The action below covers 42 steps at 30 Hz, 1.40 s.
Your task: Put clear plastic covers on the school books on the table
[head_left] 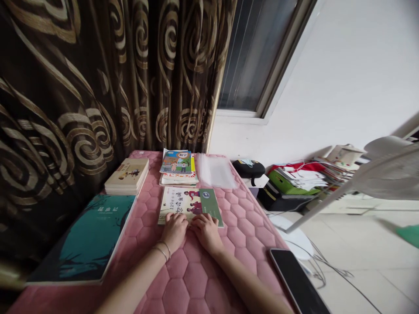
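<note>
A book [203, 198] with a cream and green cover, Chinese lettering and cartoon figures lies flat on the pink quilted surface [188, 270]. My left hand [175, 229], with a thin bangle at the wrist, is closed on the near edge of this book, fingers bent over the cover. Beside it, nearly touching, my right hand [205, 229] curls its fingers on the same edge farther right. Both thumbs are mostly hidden. Just beyond the book sits a small pile of booklets, a blue math textbook [176, 162] on top. Clear plastic sleeves [218, 172] lie to its right.
On the left are a large teal book [94, 237] and a stack of beige books [127, 175], beside a patterned curtain [140, 78]. A dark tablet-like device [296, 279] lies at the right edge. A white fan [386, 170] and loose cables [322, 261] stand beyond.
</note>
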{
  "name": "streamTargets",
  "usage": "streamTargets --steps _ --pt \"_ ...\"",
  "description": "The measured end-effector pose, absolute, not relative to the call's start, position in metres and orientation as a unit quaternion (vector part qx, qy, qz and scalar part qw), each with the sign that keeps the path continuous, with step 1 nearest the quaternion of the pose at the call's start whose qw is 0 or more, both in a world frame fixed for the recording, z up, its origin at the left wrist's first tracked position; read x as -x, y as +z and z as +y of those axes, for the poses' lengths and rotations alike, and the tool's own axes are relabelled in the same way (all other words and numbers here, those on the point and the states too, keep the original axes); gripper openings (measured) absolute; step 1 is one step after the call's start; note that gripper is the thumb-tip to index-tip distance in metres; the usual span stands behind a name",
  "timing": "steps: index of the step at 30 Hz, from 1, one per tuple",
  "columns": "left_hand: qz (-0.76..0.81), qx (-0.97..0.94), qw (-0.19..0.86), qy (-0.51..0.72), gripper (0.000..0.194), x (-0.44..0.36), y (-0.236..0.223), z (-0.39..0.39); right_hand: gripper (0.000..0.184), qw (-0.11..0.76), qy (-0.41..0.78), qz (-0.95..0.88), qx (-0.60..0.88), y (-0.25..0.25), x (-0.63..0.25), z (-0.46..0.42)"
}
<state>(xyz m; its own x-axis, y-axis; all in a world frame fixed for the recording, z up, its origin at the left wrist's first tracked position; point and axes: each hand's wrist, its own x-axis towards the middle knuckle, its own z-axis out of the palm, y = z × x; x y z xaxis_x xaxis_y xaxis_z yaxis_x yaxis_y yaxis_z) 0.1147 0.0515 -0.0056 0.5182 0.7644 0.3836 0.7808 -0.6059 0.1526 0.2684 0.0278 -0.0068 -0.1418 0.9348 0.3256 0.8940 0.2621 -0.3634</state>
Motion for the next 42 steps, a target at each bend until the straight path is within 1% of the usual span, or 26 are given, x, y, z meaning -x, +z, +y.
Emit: streamTargets --steps 6,12,16,21,25,29,33,39,42 --pt "-0.45 0.864 0.0 -0.226 0.012 -0.081 0.0 0.055 0.021 0.284 0.053 -0.734 0.615 -0.009 -0.311 0.02" --pt "-0.478 0.845 0.016 -0.238 0.016 -0.029 0.003 0.056 0.025 0.263 0.042 -0.721 0.64 -0.01 -0.365 0.012" --pt "-0.472 0.849 0.015 -0.236 0.02 -0.023 0.004 0.054 0.027 0.261 0.051 -0.722 0.639 -0.011 -0.372 0.013" --pt "-0.476 0.85 0.024 -0.226 0.02 -0.028 0.006 0.053 0.024 0.259 0.036 -0.728 0.634 -0.012 -0.371 0.013" --pt "-0.476 0.852 0.025 -0.218 0.019 -0.028 0.01 0.052 0.022 0.241 0.013 -0.746 0.621 -0.003 -0.367 0.018" --pt "-0.48 0.85 0.025 -0.218 0.019 -0.029 0.009 0.052 0.022 0.184 0.003 -0.762 0.621 0.013 -0.347 0.047" --pt "-0.474 0.85 0.045 -0.224 0.02 -0.03 0.004 0.051 0.023 0.124 0.011 -0.773 0.622 0.019 -0.318 0.102" --pt "-0.51 0.829 0.065 -0.221 0.021 -0.037 -0.001 0.043 0.032 0.097 0.034 -0.776 0.622 0.016 -0.291 0.17" --pt "-0.52 0.823 0.074 -0.217 0.024 -0.04 -0.003 0.04 0.031 0.083 0.041 -0.779 0.621 0.018 -0.289 0.182"
